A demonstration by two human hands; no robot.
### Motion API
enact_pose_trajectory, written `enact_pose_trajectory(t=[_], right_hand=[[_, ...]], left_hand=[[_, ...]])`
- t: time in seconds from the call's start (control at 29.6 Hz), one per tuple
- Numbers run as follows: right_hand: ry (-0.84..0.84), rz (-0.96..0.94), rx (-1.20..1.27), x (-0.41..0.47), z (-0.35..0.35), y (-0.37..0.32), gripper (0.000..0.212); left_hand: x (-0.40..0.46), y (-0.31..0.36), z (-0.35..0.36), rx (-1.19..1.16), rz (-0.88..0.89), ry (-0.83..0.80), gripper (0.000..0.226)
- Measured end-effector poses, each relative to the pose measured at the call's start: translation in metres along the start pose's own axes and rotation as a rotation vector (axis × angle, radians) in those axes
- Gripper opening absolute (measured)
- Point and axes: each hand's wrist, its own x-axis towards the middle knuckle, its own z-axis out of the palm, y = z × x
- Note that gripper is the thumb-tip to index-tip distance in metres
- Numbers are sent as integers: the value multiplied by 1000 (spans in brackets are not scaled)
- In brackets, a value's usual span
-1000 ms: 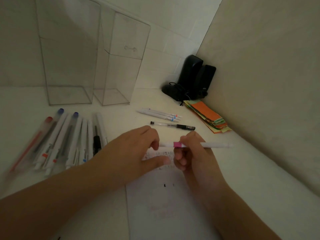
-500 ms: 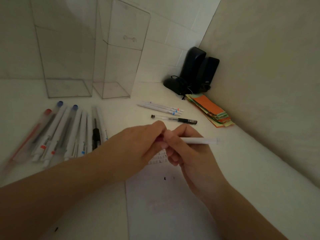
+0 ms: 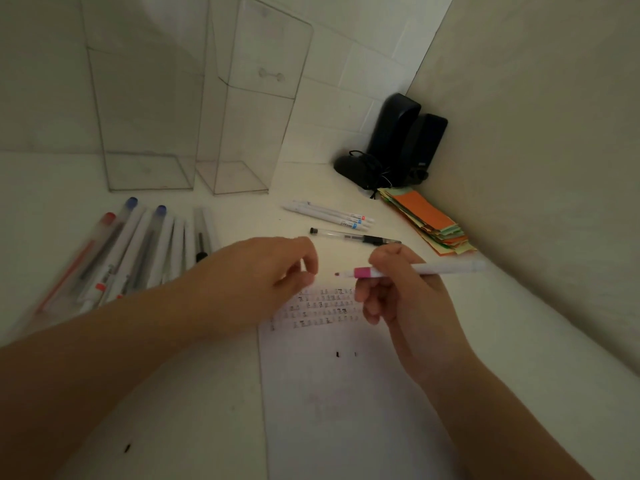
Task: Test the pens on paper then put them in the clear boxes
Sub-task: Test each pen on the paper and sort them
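My right hand (image 3: 398,296) grips a white pen with a pink band (image 3: 446,268), held level above the paper (image 3: 346,410), its bare tip pointing left. My left hand (image 3: 256,275) hovers just left of the tip, fingers pinched on what looks like the pen's pale cap, mostly hidden. The sheet carries rows of small dark test marks under the hands. Two tall clear boxes (image 3: 149,133) (image 3: 249,133) stand empty at the back. A row of several pens (image 3: 138,251) lies at the left.
Three white pens (image 3: 329,214) and a black-capped clear pen (image 3: 353,236) lie beyond my hands. Black speakers (image 3: 405,143) with a cable fill the back corner. A stack of coloured paper slips (image 3: 426,216) rests against the right wall.
My hands met at the pen's end, then drew apart. The tip is now bare, and my left hand has pulled away to the left with the cap.
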Motion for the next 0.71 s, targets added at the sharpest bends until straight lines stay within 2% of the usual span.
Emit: enact_pose_trajectory(t=[0.14,0.24,0.44,0.57,0.71], right_hand=[[-98,50,-203,-2,1,-1,20],[-191,18,-330,-9,16,2,16],[-168,-47,-361,-7,35,12,28],[-191,-115,-408,-8,38,15,26],[-199,-150,-436,-9,41,15,23]], left_hand=[[3,-12,1,39,-54,-101,8],[5,-12,2,0,-76,-96,10],[6,-11,4,-13,-82,-86,10],[6,-12,4,1,-82,-66,27],[5,-9,1,9,-93,-74,31]])
